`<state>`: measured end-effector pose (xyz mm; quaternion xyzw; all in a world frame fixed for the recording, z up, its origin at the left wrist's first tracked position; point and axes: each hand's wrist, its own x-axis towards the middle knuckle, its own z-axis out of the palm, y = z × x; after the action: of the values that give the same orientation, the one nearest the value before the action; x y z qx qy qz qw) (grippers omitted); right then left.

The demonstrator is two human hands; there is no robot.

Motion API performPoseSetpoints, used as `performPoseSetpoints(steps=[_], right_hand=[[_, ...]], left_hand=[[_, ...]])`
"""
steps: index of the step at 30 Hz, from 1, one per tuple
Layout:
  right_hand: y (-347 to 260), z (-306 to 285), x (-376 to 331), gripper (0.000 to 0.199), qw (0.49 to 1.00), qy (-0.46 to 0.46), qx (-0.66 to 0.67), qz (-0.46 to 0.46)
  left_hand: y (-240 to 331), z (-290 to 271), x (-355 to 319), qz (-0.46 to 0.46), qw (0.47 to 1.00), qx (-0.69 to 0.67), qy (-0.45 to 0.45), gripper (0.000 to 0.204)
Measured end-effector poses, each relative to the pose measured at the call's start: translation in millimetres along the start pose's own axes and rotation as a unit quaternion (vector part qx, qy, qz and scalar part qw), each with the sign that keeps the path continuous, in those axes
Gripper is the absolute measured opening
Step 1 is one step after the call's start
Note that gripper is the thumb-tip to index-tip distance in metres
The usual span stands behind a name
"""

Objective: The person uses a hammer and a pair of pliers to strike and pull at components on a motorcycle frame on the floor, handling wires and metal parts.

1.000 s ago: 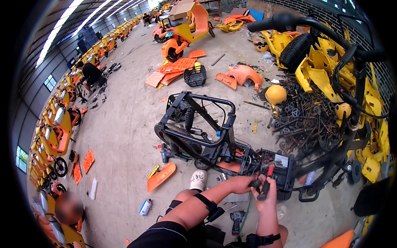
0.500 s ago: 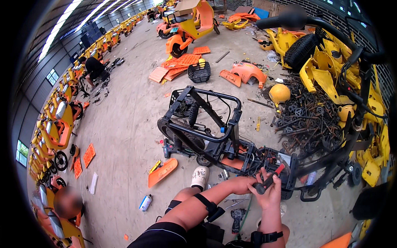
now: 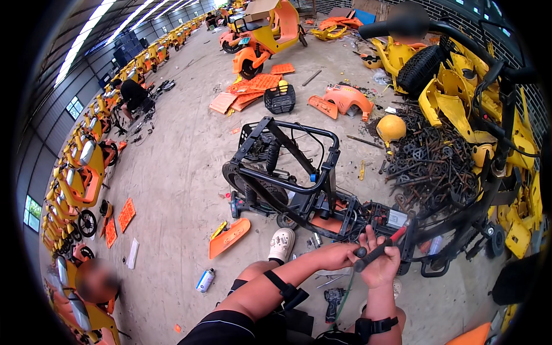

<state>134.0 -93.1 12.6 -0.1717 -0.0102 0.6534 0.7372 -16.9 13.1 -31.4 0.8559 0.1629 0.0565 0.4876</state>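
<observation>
A black-and-red hand tool with two dark grip ends lies across my hands, its red part pointing at the scooter frame. Its working end cannot be made out. My right hand is closed around a black grip, with a finger or two raised. My left hand is closed at the other dark grip end, its fingertips partly hidden. Just beyond both hands stands a stripped black scooter frame, with wiring and a silver-grey box exposed in its floor section.
A cordless drill lies on the floor below my hands, and a spray can to the left. An orange panel lies near my shoe. Rusty metal parts and yellow panels heap up at right. Scooters line the left.
The tool and my right hand have shifted slightly. A second dark grip end now shows beside my left hand, and the silver-grey box is more visible. The view has moved slightly.
</observation>
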Motion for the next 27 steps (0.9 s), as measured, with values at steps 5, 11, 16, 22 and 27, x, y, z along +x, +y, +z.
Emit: performPoseSetpoints(steps=[5, 11, 16, 22, 27], right_hand=[[8, -4, 2, 0.023, 0.993, 0.115, 0.002, 0.007], [7, 1, 3, 0.026, 0.979, 0.196, 0.047, 0.034], [13, 5, -1, 0.026, 0.976, 0.211, 0.031, 0.033], [2, 6, -9, 0.024, 0.975, 0.218, 0.033, 0.005], [-5, -2, -12, 0.023, 0.975, 0.222, 0.022, -0.012]], left_hand=[[-13, 7, -2, -0.001, 0.999, 0.045, 0.008, 0.033], [-11, 12, -1, -0.059, 0.995, 0.075, 0.018, 0.039], [-24, 9, 2, -0.024, 0.997, 0.079, 0.007, 0.047], [-48, 9, 8, -0.059, 0.991, 0.097, -0.075, 0.035], [-50, 8, 22, -0.015, 0.994, 0.062, -0.088, 0.036]])
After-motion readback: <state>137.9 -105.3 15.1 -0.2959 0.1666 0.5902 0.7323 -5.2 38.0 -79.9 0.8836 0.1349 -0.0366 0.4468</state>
